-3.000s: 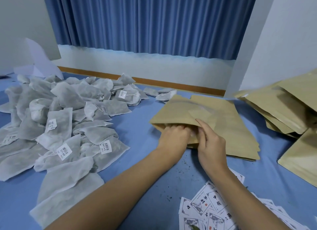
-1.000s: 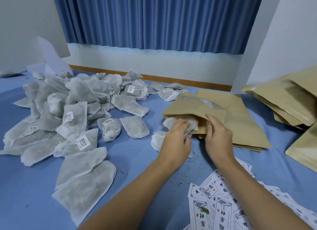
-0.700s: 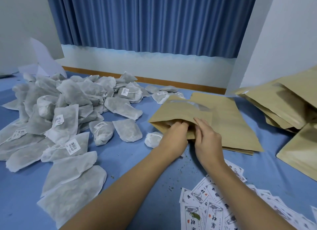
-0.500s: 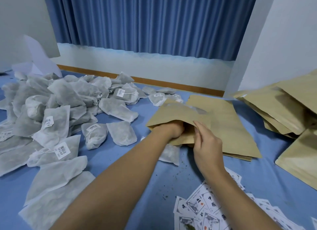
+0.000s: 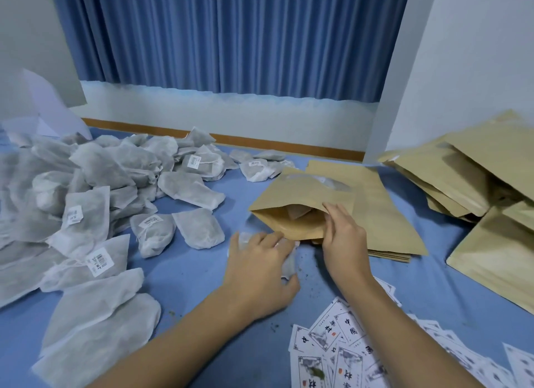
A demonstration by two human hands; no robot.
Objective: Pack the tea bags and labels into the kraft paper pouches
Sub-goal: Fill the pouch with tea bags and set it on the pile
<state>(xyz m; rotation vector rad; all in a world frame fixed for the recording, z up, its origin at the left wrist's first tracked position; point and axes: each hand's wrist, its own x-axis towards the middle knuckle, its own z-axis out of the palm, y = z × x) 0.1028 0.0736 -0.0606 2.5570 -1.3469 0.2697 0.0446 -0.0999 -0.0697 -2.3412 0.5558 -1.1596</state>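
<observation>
Blue cloth (image 5: 187, 275); left hand (image 5: 260, 275) seemingly grips tea bag (image 5: 289, 265); right hand (image 5: 344, 240) pinches pouch (image 5: 291, 197) mouth.

printed labels (image 5: 344, 334) with Chinese characters 中 and 国, barcode sticker (image 5: 99, 261) on a tea bag, digits unreadable

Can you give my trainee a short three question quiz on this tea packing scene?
1. True or false: the right hand holds the open kraft pouch by its mouth.
2. What does the left hand rest on?
A. a printed label
B. a tea bag
C. the curtain
3. Fill in: the printed labels lie ____ the right forearm.

Key:
1. True; the pouch mouth gapes toward the camera.
2. B; a tea bag lies under the fingers.
3. Beneath, fanned on the blue tabletop.
</observation>
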